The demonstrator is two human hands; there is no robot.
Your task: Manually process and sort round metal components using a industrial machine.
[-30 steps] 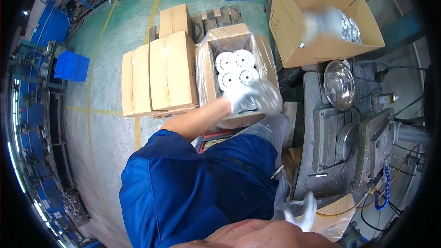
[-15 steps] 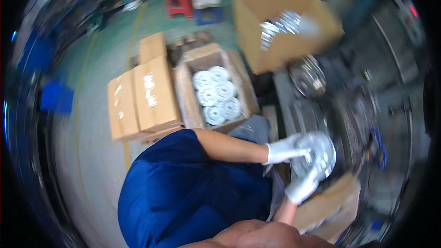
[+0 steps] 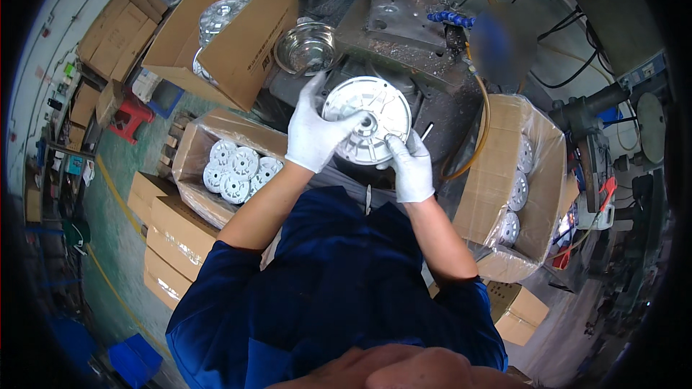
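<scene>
A round silvery metal disc [image 3: 386, 104] with a ribbed face and a hub hole is held up in front of me over the machine table. My right hand [image 3: 412, 169], in a white glove, pinches its lower right edge, thumb on the face and fingers partly hidden underneath. My left hand [image 3: 315, 130], gloved too, lies at the disc's left side. Its thumb reaches across the face to the hub, while the visible fingers stretch up and apart beyond the rim. A shiny metal bowl [image 3: 306, 48] stands just past the left fingertips.
Left of me, an open carton [image 3: 191, 148] holds similar discs; a taller carton [image 3: 252, 36] behind has shiny metal parts. At right stands another lined carton [image 3: 490, 180] of discs. A greasy machine block [image 3: 404, 21], a blue segmented hose [image 3: 450, 19] and an orange hose [image 3: 481, 122] lie beyond.
My view has swung to the right, so the disc and both hands now appear nearer the middle. The disc's face is turned toward me, and the left fingers have spread off its face.
</scene>
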